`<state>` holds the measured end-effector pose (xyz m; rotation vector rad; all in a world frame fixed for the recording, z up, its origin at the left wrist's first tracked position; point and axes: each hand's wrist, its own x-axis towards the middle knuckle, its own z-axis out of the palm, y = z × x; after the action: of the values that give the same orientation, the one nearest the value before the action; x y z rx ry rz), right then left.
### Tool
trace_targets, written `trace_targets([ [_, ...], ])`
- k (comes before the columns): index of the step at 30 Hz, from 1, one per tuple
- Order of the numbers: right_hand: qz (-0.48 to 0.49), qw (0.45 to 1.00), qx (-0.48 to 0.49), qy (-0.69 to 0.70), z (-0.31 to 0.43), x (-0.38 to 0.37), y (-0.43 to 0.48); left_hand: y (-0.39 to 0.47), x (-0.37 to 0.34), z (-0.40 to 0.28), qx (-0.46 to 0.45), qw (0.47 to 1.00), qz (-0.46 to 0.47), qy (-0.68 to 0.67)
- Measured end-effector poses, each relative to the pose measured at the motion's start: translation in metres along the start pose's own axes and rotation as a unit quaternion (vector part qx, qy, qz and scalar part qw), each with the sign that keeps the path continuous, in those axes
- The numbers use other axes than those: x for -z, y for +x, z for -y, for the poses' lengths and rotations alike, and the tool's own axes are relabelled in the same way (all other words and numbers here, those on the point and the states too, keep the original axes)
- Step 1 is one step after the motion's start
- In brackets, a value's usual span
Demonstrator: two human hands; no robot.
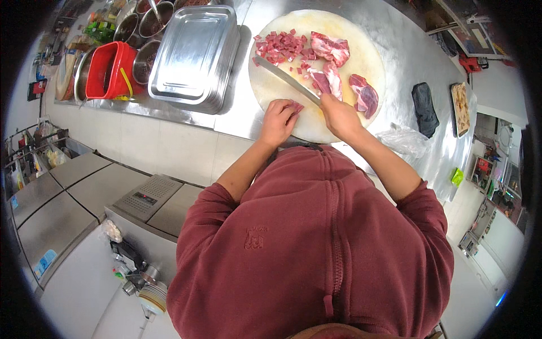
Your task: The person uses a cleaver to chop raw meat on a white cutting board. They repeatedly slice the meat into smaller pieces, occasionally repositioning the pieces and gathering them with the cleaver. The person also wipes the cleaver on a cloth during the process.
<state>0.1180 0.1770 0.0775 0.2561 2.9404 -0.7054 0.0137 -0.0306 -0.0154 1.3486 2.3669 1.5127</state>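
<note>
My right hand [341,117] grips the handle of a long kitchen knife [290,80], whose blade slants up and left over the round cutting board [313,127]. Near the board's front edge, my left hand [277,120] holds a small piece of red meat [297,106] with its fingers. Diced meat [281,46] lies in a pile at the board's upper left, by the blade's tip. Larger raw chunks [331,47] sit at the top, beside the knife [328,80] and on the right [364,95].
Stacked metal trays [192,55] stand left of the board, with a red plastic bucket [108,72] and metal pots [156,21] beyond. A clear plastic bag [404,140], a black cloth-like bundle [424,110] and a food tray [460,109] lie to the right on the steel table [396,46].
</note>
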Motion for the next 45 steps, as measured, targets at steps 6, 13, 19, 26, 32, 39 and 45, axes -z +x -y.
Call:
trace_targets([
  [6,0.083,0.996,0.013,-0.042,0.016,0.027,-0.055,-0.011,0.001,0.005,0.000,0.999,0.006,0.034],
  [13,0.084,0.996,-0.004,-0.035,0.020,0.031,-0.072,-0.009,0.002,0.005,0.008,1.000,0.012,0.013],
  [19,0.036,0.998,0.010,-0.047,0.032,-0.019,0.016,-0.004,0.003,0.009,-0.016,1.000,0.020,-0.004],
  [26,0.077,0.996,-0.016,-0.038,0.032,0.019,-0.023,-0.017,0.013,0.005,-0.007,1.000,-0.004,0.024],
  [32,0.092,0.995,0.015,-0.047,0.032,0.033,-0.067,-0.021,0.009,0.012,-0.007,1.000,0.008,0.017],
  [39,0.072,0.997,0.010,-0.038,0.038,-0.013,-0.022,-0.023,0.009,0.008,0.011,1.000,0.026,0.004],
  [45,0.026,1.000,-0.014,0.004,0.018,-0.014,0.002,-0.016,0.015,0.004,-0.002,1.000,-0.009,0.009],
])
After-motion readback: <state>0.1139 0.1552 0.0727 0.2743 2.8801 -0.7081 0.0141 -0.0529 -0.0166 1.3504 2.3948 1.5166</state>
